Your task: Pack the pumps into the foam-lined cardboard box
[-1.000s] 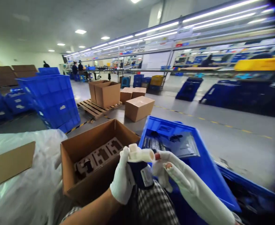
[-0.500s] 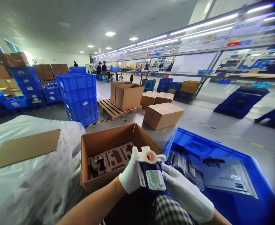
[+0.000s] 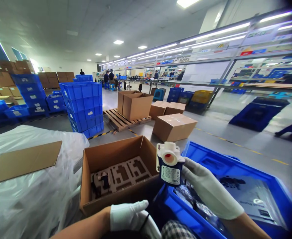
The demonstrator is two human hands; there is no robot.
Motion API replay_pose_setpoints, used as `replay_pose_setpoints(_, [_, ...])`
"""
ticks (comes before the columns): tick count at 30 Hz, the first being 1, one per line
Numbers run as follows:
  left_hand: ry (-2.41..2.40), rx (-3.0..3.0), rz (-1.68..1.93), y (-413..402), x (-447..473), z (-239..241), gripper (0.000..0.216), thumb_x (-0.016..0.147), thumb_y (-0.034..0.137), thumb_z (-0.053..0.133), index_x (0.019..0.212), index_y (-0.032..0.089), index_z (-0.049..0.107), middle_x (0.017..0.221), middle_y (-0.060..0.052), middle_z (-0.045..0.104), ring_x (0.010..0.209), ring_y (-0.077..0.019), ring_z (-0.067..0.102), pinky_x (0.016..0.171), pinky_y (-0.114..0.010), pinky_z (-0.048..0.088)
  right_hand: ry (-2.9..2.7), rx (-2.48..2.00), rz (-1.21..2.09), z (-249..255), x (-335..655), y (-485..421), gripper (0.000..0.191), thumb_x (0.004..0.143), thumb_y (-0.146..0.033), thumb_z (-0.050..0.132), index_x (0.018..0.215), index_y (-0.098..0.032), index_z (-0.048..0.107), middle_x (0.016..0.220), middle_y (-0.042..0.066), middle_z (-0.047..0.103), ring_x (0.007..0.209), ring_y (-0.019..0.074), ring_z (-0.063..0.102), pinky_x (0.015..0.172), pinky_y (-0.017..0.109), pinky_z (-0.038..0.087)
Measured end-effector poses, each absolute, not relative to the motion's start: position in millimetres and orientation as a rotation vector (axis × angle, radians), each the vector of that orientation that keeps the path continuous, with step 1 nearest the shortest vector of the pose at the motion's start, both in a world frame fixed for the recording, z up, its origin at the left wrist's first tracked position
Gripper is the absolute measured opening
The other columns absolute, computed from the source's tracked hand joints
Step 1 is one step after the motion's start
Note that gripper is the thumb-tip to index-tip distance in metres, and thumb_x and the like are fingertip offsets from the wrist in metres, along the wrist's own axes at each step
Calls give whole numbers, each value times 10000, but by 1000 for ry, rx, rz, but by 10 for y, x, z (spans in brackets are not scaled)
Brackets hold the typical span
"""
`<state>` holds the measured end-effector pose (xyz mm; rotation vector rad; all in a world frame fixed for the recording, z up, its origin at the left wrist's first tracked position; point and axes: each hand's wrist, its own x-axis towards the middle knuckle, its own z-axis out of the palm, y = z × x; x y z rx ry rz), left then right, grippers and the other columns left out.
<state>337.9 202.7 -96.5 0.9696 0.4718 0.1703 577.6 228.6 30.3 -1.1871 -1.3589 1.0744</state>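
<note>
My right hand (image 3: 198,174), in a white glove, grips a small pump (image 3: 170,164) from its right side. The pump has a white head with a red spot inside its round port, and a dark blue body with a white label. It is held upright above the gap between the cardboard box and the blue bin. My left hand (image 3: 133,215), also gloved, is low near my lap, its thumb stretched out and its fingers curled around a thin black cord (image 3: 145,223). In the open cardboard box (image 3: 119,144), a similar pump (image 3: 105,180) lies in a moulded grey tray (image 3: 133,171).
The blue bin (image 3: 250,159) at right holds clear-bagged parts and a flat packet (image 3: 257,199). Plastic sheeting with a cardboard sheet (image 3: 24,161) lies at left. Beyond are stacked blue crates (image 3: 83,106), a pallet (image 3: 121,119), a closed carton (image 3: 174,126) and seated people.
The pump has moved up and to the right in my right hand. My left hand has let go of it and dropped down to the left.
</note>
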Motion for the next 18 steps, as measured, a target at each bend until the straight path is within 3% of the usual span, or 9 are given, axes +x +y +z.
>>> replay_pose_setpoints(3, [644, 1074, 190, 1992, 3035, -912, 879, 804, 832, 232, 854, 140, 772, 707, -100, 690, 729, -239, 635, 875, -398, 466, -1333, -1184, 1081, 162, 5907, 2409, 533, 692, -622, 749, 1041, -219, 733, 1011, 78, 729, 938, 261, 651, 778, 325, 560])
replay_pose_setpoints(5, [764, 1207, 195, 1992, 2788, -773, 778, 816, 799, 341, 921, 157, 768, 765, -79, 693, 735, -207, 616, 807, -339, 469, -1337, -1197, 1078, 62, 5975, 2501, 538, 686, -625, 752, 1040, -220, 733, 1043, 81, 727, 965, 272, 650, 794, 336, 563])
replay_pose_setpoints(9, [816, 1382, 171, 2116, 2388, -222, 576, 770, 657, 621, 1091, 184, 684, 888, -41, 695, 800, -192, 626, 742, -276, 466, -1367, -1262, 1061, -106, 6010, 2747, 602, 685, -689, 706, 1048, -209, 729, 1021, 84, 734, 947, 278, 661, 786, 361, 568])
replay_pose_setpoints(13, [989, 1803, 46, 2557, 2240, 291, 328, 819, 367, 636, 1112, 223, 666, 935, -1, 701, 848, -175, 646, 748, -243, 451, -1497, -1337, 1092, -279, 5918, 3194, 590, 689, -670, 692, 1032, -191, 724, 896, 64, 741, 854, 256, 663, 768, 362, 558])
replay_pose_setpoints(16, [1099, 2469, -101, 3087, 2292, 228, 294, 808, 204, 588, 1079, 265, 688, 1014, -17, 712, 928, -210, 638, 787, -291, 419, -1777, -1511, 993, -498, 5744, 3674, 436, 817, -545, 566, 1064, -211, 696, 860, 45, 736, 768, 223, 650, 712, 326, 527])
replay_pose_setpoints(18, [1124, 2789, -274, 3446, 2376, -107, 225, 785, 140, 574, 945, 211, 715, 932, -79, 721, 865, -247, 639, 737, -338, 398, -2071, -1689, 830, -703, 5557, 3993, 355, 892, -425, 447, 1060, -212, 675, 867, 44, 733, 760, 205, 652, 693, 293, 490])
